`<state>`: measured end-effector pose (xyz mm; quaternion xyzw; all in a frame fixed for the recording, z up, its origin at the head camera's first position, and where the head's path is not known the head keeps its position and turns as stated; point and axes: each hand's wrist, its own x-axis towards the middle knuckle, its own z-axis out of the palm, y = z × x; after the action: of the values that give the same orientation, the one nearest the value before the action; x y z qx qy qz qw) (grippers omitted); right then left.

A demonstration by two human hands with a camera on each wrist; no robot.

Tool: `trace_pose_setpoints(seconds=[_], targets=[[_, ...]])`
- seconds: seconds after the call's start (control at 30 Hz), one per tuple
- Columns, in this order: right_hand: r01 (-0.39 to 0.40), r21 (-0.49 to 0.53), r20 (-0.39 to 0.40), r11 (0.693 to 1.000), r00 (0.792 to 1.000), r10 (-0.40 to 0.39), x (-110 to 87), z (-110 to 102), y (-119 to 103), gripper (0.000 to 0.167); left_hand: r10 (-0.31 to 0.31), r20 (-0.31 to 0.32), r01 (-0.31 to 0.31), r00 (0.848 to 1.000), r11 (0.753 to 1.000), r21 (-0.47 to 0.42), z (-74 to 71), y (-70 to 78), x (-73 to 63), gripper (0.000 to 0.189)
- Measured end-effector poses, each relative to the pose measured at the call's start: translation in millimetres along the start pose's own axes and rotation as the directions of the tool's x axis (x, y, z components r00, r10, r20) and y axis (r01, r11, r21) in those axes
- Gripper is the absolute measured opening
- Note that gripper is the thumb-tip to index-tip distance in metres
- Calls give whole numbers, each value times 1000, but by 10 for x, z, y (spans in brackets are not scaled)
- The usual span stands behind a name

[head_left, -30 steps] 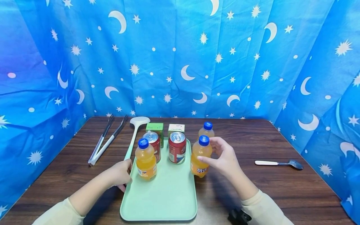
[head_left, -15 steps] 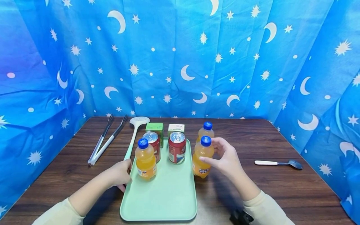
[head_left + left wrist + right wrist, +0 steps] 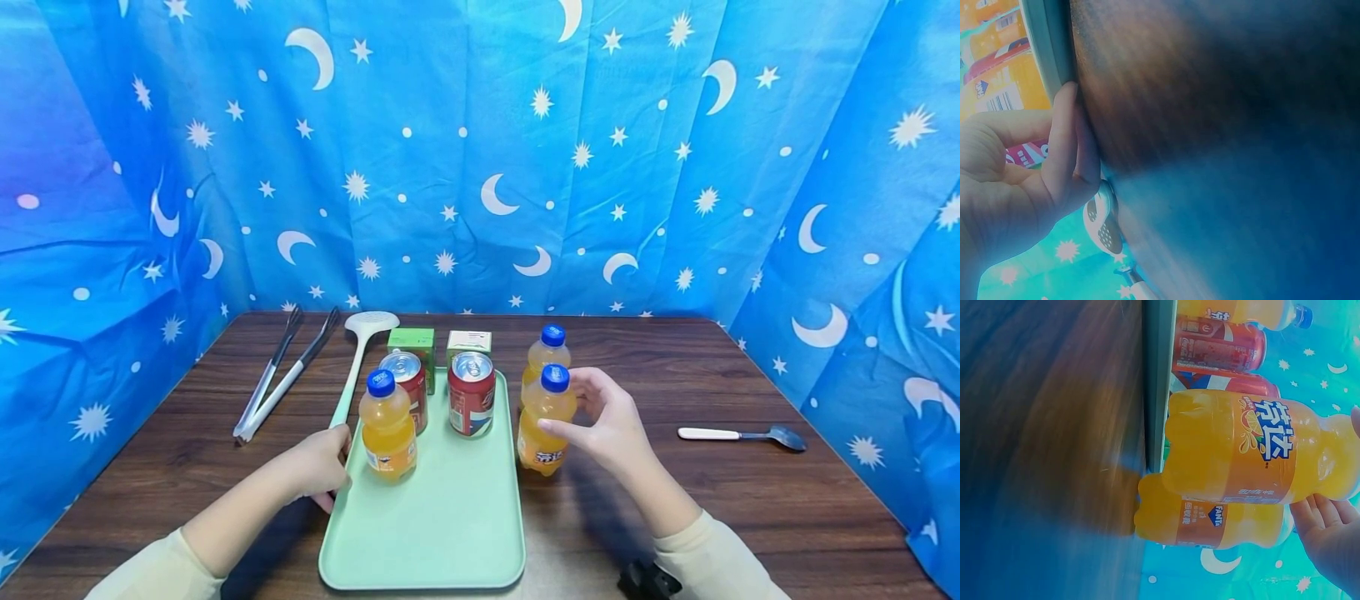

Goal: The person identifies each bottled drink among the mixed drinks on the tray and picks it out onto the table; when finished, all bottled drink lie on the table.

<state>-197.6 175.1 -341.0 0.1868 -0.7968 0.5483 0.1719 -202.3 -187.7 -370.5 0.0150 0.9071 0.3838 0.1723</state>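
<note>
My right hand [image 3: 611, 423] grips an orange soda bottle [image 3: 545, 425] with a blue cap, thumb on the near side. The bottle is upright beside the right rim of the green tray [image 3: 450, 533]; its base looks raised off the table in the right wrist view. Just behind it stands a second orange soda bottle [image 3: 1210, 520]. My left hand [image 3: 318, 467] holds the tray's left edge, its fingers at the rim [image 3: 1054, 50] in the left wrist view. On the tray are a third orange soda bottle [image 3: 388, 433] and two red soda cans, one left [image 3: 414, 392], one right [image 3: 472, 400].
Two small green boxes [image 3: 414, 337] are behind the cans. A skimmer [image 3: 360, 354] and tongs [image 3: 281, 383] lie left of the tray. A white-handled spoon [image 3: 742, 435] lies far right. Blue star-printed cloth [image 3: 480, 167] walls the table [image 3: 637, 358] at back and sides.
My right hand has shifted slightly to the right with the soda bottle, away from the tray's rim. The left hand and the tray have stayed in place.
</note>
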Motion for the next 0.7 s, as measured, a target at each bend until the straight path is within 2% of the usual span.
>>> trace_pose_setpoints(seconds=[0.7], targets=[[1, 14, 0, 1000, 1000, -1, -35, -72, 44, 49, 5, -4, -5, 1000, 1000, -3, 6, -30, 24, 34]])
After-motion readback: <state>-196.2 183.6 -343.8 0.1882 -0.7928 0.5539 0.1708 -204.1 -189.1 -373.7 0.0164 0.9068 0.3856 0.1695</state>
